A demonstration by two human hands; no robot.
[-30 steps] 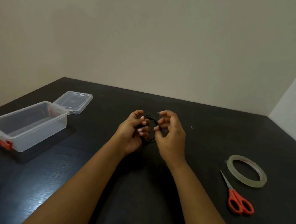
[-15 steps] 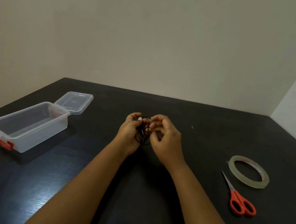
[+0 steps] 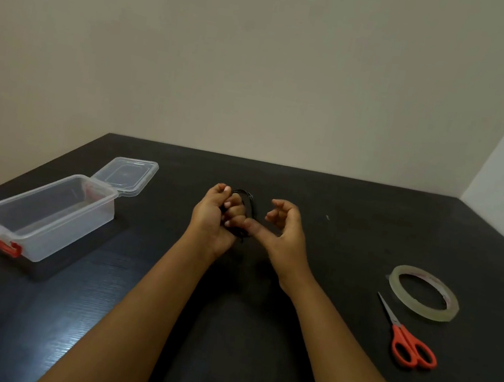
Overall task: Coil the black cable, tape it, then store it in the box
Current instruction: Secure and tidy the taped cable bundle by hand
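Observation:
My left hand (image 3: pixel 212 217) is closed around a small coil of black cable (image 3: pixel 250 205), held just above the middle of the dark table. Loops of the coil show past my fingers; the rest is hidden in my fist. My right hand (image 3: pixel 285 232) hovers right beside it with fingers curled and apart, its thumb touching the coil's lower edge and nothing gripped. The clear plastic box (image 3: pixel 43 218) stands open at the left, its lid (image 3: pixel 125 173) folded back. A roll of clear tape (image 3: pixel 423 293) lies at the right.
Orange-handled scissors (image 3: pixel 408 341) lie shut just in front of the tape roll. The box has a red latch (image 3: pixel 5 247) at its near end. The dark table (image 3: pixel 339 210) meets walls at the back and right.
My right hand has let go of the coil and drawn a little to the right, its fingers spreading. My left hand still holds the coil in about the same place.

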